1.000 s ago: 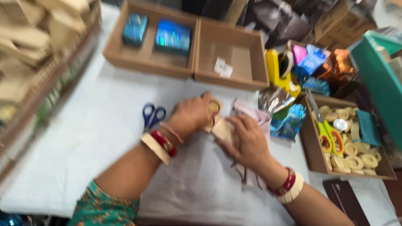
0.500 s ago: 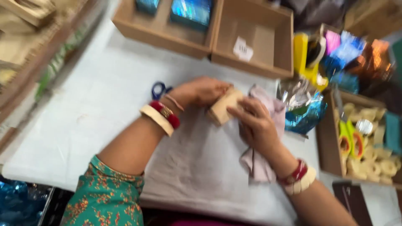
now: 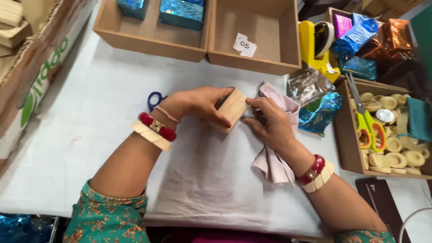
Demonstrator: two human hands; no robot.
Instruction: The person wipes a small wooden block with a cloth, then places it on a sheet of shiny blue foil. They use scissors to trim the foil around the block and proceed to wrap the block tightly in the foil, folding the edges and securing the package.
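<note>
Near the worktop's (image 3: pixel 81 112) front edge, the left hand (image 3: pixel 198 104) grips a small wooden block (image 3: pixel 232 108) from above; the right hand (image 3: pixel 270 123) pinches its other side, over a pale cloth (image 3: pixel 272 164). Farther back, blue-handled scissors (image 3: pixel 155 100) and two open wooden trays (image 3: pixel 252 63).

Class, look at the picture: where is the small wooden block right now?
In the head view, the wooden block sits mid-table, gripped between the left hand and right hand, beside a pale cloth.

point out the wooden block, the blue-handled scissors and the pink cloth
wooden block (image 3: pixel 232 109), head view, middle of its top face
blue-handled scissors (image 3: pixel 154 99), head view, visible handle loop
pink cloth (image 3: pixel 270 164), head view, lower folds
</note>
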